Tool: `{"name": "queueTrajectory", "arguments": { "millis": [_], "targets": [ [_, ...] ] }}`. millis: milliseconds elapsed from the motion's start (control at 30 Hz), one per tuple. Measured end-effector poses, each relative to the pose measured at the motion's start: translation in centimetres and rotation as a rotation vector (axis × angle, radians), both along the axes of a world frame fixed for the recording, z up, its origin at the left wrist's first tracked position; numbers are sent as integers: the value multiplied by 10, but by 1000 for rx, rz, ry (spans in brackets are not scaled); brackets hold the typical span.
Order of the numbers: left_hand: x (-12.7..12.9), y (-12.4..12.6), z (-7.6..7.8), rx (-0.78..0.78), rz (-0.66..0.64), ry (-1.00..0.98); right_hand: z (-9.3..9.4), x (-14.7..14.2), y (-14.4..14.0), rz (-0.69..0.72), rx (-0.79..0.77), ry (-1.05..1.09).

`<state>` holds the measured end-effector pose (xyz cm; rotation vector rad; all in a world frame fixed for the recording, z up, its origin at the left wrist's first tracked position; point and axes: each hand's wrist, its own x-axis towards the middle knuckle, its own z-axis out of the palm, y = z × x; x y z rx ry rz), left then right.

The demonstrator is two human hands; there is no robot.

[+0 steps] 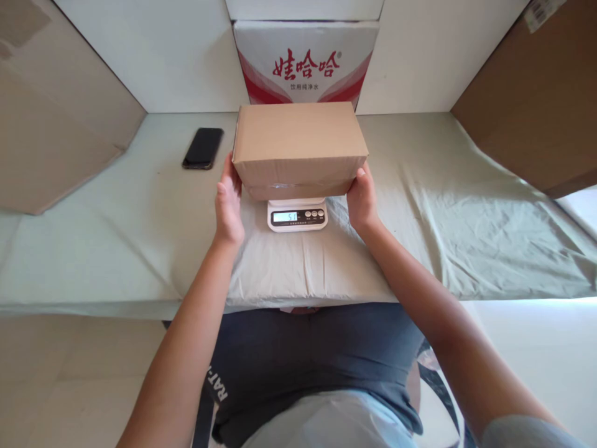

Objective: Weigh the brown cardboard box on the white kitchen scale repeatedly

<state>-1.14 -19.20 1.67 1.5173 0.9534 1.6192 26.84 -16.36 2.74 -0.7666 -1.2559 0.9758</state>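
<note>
A brown cardboard box (301, 134) sits over a small white digital scale (297, 227), covering most of its weighing plate. The scale's lit display seems to read 51. At the box's left end is my left hand (229, 208), its palm and fingers against the side, partly hidden behind the corner. My right hand (362, 198) holds the opposite end, with its thumb up near the front right corner. Clear tape runs along the lower front face of the box. Whether the box's weight rests fully on the scale, I cannot tell.
A black phone (203, 148) lies left of the box on the pale green cloth (153, 236). Behind stands a white and red printed carton (305, 40) against the wall. Large cardboard boxes flank the table at left (60, 106) and right (541, 93).
</note>
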Motion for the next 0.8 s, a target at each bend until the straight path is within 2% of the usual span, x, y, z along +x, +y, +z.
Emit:
{"name": "queueTrajectory", "arguments": {
  "millis": [300, 500, 567, 667, 800],
  "targets": [
    [12, -8, 10, -76, 22, -75, 6, -1, 0, -14, -7, -49],
    [24, -12, 15, -60, 5, -119, 2, -6, -1, -32, -11, -63],
    [26, -14, 22, -23, -22, -126, 3, -6, -2, -42, -26, -43],
    [21, -13, 41, -9, -76, -96, 12, -1, 4, -55, -20, -23],
    [6, 11, 69, -130, -139, -39, 29, 6, 35, -64, 61, -61]
  ]
}}
